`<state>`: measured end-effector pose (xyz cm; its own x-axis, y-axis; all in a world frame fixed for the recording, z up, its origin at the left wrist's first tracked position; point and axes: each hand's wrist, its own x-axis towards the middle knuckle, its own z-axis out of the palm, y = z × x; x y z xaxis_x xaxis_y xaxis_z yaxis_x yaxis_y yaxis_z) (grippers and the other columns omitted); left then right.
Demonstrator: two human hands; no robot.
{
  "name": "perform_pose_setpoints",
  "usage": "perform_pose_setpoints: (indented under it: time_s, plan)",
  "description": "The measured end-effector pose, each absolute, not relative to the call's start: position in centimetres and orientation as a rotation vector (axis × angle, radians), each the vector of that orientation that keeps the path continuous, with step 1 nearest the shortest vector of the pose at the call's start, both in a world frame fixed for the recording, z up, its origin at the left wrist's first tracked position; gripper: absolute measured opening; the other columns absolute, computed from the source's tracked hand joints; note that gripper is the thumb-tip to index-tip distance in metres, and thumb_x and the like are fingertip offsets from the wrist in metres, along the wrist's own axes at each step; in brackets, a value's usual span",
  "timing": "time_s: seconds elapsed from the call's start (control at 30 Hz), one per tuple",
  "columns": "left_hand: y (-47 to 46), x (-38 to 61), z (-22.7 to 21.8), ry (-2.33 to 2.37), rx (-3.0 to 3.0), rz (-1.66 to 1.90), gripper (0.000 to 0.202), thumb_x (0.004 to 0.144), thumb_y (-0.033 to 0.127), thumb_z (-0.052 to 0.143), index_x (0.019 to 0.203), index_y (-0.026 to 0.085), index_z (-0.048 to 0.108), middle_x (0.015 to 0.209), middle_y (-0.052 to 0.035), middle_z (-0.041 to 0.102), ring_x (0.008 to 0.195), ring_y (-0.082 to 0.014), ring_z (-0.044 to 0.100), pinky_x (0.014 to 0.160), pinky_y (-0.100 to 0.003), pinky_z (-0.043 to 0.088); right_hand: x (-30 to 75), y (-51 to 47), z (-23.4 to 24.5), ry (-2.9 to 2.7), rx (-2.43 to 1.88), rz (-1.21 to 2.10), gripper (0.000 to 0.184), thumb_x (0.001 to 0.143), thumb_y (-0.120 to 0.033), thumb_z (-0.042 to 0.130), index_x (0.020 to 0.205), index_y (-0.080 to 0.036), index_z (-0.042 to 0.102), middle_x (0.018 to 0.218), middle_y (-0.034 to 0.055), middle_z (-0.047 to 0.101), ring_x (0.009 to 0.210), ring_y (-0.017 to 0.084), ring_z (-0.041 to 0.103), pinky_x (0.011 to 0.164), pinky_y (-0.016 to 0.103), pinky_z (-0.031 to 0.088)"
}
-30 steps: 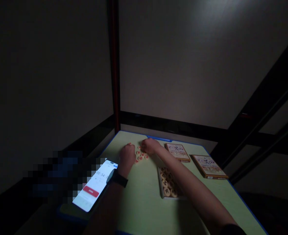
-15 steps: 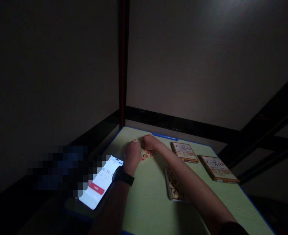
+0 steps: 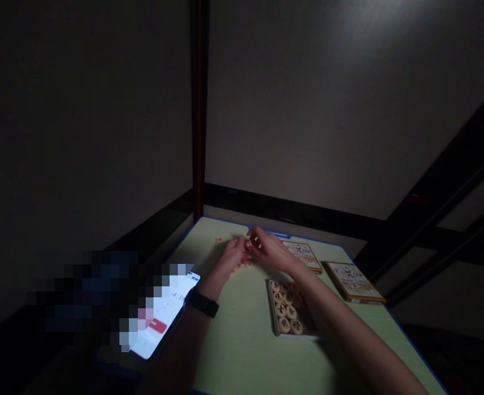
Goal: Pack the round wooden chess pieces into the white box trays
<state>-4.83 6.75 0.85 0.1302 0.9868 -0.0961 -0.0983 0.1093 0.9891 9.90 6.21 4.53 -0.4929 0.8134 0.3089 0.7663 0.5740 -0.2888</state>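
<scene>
My right hand (image 3: pixel 270 249) is closed in a pinch on a Chinese chess piece (image 3: pixel 249 243), just above the far part of the table. Beside it, my left hand (image 3: pixel 234 254) has its fingers stretched toward the right hand; its fingertips are partly hidden. Under and in front of both hands lie several small red-marked chess pieces (image 3: pixel 248 264). One more piece (image 3: pixel 219 240) sits apart, beyond my left hand. Below my right forearm is an open box (image 3: pixel 274 312) holding rows of dark-marked chess pieces (image 3: pixel 281 310), its right side partly covered by the arm.
Two flat printed boxes (image 3: pixel 355 280) (image 3: pixel 303 257) rest on the right of the light green table (image 3: pixel 237 351). A lit phone (image 3: pixel 163 323) showing a timer is at the left, by my watch (image 3: pixel 201 303). Walls stand close behind and left.
My hands have come together, the right now raised with a piece in its pinch. My left hand has moved off the piece at the far left, which stays on the table. The view has shifted slightly.
</scene>
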Motion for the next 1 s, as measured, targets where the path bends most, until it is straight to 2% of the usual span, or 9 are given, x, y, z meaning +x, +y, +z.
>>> perform_pose_setpoints:
  time_s: [0.1, 0.2, 0.27, 0.43, 0.53, 0.63, 0.77, 1.0]
  plan:
    - [5.7, -3.5, 0.4, 0.665, 0.939, 1.017, 0.036, 0.080, 0.048, 0.073, 0.086, 0.013, 0.064, 0.074, -0.0015, 0.064, 0.058, -0.0091, 0.057, 0.056, -0.020, 0.039, 12.4, 2.6, 4.5, -2.240, -1.184, 0.129, 0.021, 0.094, -0.024, 0.052, 0.113, -0.018, 0.052, 0.093, 0.0064, 0.069, 0.078, 0.017, 0.064, 0.071, 0.028, 0.046]
    - [4.4, -2.4, 0.0, 0.539, 0.931, 0.907, 0.044, 0.065, 0.046, 0.085, 0.083, 0.012, 0.066, 0.073, -0.0003, 0.062, 0.059, -0.0070, 0.053, 0.055, -0.019, 0.036, 13.7, -0.5, 4.4, -2.198, -1.144, 0.078, 0.019, 0.096, -0.026, 0.051, 0.113, -0.018, 0.054, 0.096, 0.0080, 0.069, 0.083, 0.019, 0.064, 0.075, 0.031, 0.049]
    - [3.6, -1.9, -0.1, 0.491, 0.930, 0.839, 0.045, 0.062, 0.046, 0.088, 0.082, 0.012, 0.067, 0.075, -0.0011, 0.063, 0.062, -0.0079, 0.054, 0.058, -0.020, 0.038, 14.2, -2.0, 4.1, -2.181, -1.147, 0.041, 0.020, 0.096, -0.026, 0.051, 0.113, -0.018, 0.056, 0.095, 0.0084, 0.069, 0.083, 0.019, 0.064, 0.076, 0.032, 0.050]
    - [2.8, -1.5, -0.4, 0.404, 0.962, 0.778, 0.037, 0.068, 0.042, 0.085, 0.082, 0.013, 0.068, 0.081, -0.0033, 0.064, 0.072, -0.0104, 0.056, 0.069, -0.023, 0.043, 16.0, -3.5, 2.8, -2.036, -1.062, 0.001, 0.026, 0.096, -0.029, 0.055, 0.121, -0.021, 0.060, 0.102, 0.0090, 0.072, 0.088, 0.021, 0.067, 0.079, 0.034, 0.054]
    - [2.8, -1.7, -0.5, 0.395, 0.992, 0.806, 0.033, 0.071, 0.036, 0.083, 0.092, 0.014, 0.070, 0.088, -0.0045, 0.065, 0.078, -0.0118, 0.057, 0.071, -0.023, 0.043, 17.3, -3.4, 2.2, -1.835, -1.039, 0.028, 0.019, 0.093, -0.029, 0.059, 0.110, -0.024, 0.067, 0.105, 0.0075, 0.073, 0.095, 0.021, 0.067, 0.084, 0.035, 0.054]
    - [2.7, -1.9, -0.2, 0.409, 0.988, 0.848, 0.035, 0.069, 0.030, 0.085, 0.097, 0.016, 0.070, 0.096, -0.0058, 0.067, 0.085, -0.0135, 0.060, 0.076, -0.024, 0.045, 17.8, -3.3, 2.1, -1.714, -1.082, 0.099, 0.014, 0.089, -0.028, 0.064, 0.102, -0.024, 0.070, 0.101, 0.0070, 0.073, 0.089, 0.021, 0.068, 0.078, 0.035, 0.056]
    - [2.3, -1.9, 0.4, 0.422, 0.971, 0.867, 0.035, 0.063, 0.022, 0.088, 0.092, 0.016, 0.068, 0.095, -0.0045, 0.067, 0.091, -0.0145, 0.062, 0.083, -0.025, 0.046, 17.1, -3.8, 2.1, -1.791, -1.061, 0.073, 0.017, 0.091, -0.025, 0.060, 0.106, -0.022, 0.069, 0.099, 0.0074, 0.072, 0.081, 0.019, 0.067, 0.074, 0.032, 0.055]
    - [1.7, -2.2, 0.5, 0.385, 1.018, 0.767, 0.039, 0.064, 0.023, 0.088, 0.094, 0.017, 0.064, 0.096, -0.0054, 0.068, 0.094, -0.0176, 0.064, 0.087, -0.030, 0.049, 16.1, -4.8, 0.9, -2.005, -1.104, -0.281, 0.031, 0.097, -0.045, 0.053, 0.104, -0.017, 0.065, 0.082, 0.0077, 0.067, 0.071, 0.019, 0.063, 0.062, 0.028, 0.049]
